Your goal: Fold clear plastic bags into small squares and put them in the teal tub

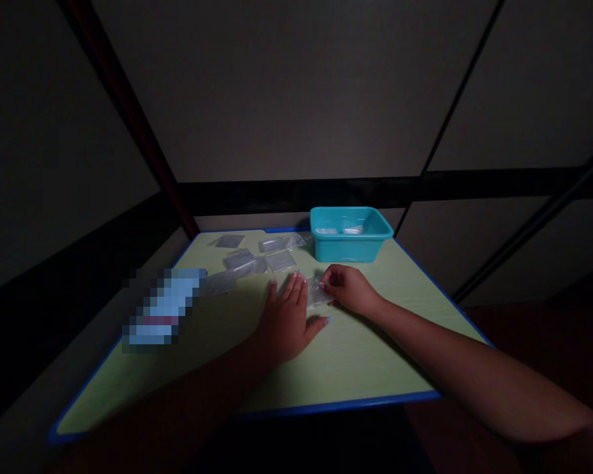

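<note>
My left hand (285,322) lies flat on the table with its fingers stretched forward and the thumb out to the right. Just right of its fingers is a clear plastic bag (317,294), partly covered by my hands. The fingers of my right hand (348,288) pinch the right end of this bag. Several more clear bags lie beyond and left of my left hand, among them a flat bag (281,261) and a bag (221,282) near the left side. What the bags contain is too dim to make out.
A turquoise plastic basket (348,249) stands at the back right of the light green table (375,368), with some clear bags inside. A blurred-out bluish object (165,306) lies at the left edge. Blue trim borders the table, and panelled walls (286,99) rise behind it.
</note>
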Demonstrator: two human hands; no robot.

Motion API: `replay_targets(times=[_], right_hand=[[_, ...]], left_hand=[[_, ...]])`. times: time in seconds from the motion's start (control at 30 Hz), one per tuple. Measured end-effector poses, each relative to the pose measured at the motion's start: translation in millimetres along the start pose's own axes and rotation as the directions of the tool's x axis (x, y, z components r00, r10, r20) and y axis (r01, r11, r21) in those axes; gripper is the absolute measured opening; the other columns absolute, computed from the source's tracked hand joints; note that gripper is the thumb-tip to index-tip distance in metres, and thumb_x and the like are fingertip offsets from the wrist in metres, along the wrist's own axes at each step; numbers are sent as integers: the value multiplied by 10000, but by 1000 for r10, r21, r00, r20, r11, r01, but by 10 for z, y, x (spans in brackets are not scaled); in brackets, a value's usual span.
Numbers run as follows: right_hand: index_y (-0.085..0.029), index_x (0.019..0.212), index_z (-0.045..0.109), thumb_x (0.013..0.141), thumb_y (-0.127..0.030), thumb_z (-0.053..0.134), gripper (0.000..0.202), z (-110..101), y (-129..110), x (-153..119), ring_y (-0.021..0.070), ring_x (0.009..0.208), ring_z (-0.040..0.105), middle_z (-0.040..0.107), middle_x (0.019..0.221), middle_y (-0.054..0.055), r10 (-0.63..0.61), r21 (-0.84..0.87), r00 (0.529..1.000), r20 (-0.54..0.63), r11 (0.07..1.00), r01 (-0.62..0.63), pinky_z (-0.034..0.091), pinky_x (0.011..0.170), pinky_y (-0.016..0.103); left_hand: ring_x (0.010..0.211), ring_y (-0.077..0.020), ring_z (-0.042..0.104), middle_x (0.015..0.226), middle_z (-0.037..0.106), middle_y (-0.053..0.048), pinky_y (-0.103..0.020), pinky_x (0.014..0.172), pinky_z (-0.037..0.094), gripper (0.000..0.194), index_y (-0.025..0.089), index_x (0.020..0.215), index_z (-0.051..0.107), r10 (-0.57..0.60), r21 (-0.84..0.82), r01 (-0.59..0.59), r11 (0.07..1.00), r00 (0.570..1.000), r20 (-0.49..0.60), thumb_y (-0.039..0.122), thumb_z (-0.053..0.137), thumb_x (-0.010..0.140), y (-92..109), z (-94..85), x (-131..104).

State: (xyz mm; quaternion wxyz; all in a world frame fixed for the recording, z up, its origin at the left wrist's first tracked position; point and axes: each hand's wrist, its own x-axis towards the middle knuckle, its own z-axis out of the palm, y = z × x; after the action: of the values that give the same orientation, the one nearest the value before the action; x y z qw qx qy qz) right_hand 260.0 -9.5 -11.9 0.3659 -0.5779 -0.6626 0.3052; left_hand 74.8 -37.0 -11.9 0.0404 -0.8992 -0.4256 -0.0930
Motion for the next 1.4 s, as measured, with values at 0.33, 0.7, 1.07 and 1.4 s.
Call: replay_targets(times=[0.33, 0.7, 1.07, 1.4], right_hand=[[-189, 761, 566, 748, -176, 600, 39, -71, -59, -1, 109, 462, 484, 545, 519, -47, 3, -184, 1000, 16, 983, 0, 283, 465, 224], [-148, 941, 644, 851, -282, 578, 174, -152, -158, -61, 189, 819, 547, 616, 892, 87, -397, -397, 917, 44, 835, 381, 398, 722, 289], [-155, 964, 669, 810, -311, 665, 219, -121, -158, -94, 226, 902, 540, 639, 939, 100, -531, -391, 785, 319, 681, 619, 381, 798, 346], [-152, 894, 677, 815, -222, 630, 116, -66, -134, -85, 216, 848, 593, 671, 864, 92, -497, -423, 825, 270, 709, 565, 400, 761, 322]], left_hand=[[1317, -280, 434, 1396, 481, -188, -502, 1068, 339, 448, 92, 1331, 491, 14, -50, -10, 999, 997, 78, 190, 507, 894, -227, -204, 88], [1271, -259, 494, 1365, 533, -113, -405, 1057, 371, 427, 162, 1279, 570, 3, -275, 43, 960, 986, 165, 259, 566, 863, -458, -231, 135], [1013, -222, 614, 1114, 670, -101, -353, 926, 451, 336, 155, 1078, 662, 92, -448, -81, 890, 996, 3, 341, 468, 875, -745, -354, 219], [815, -174, 587, 925, 631, -49, -276, 772, 459, 305, 122, 1058, 654, 118, -527, -87, 845, 993, 26, 267, 589, 797, -675, -307, 210]])
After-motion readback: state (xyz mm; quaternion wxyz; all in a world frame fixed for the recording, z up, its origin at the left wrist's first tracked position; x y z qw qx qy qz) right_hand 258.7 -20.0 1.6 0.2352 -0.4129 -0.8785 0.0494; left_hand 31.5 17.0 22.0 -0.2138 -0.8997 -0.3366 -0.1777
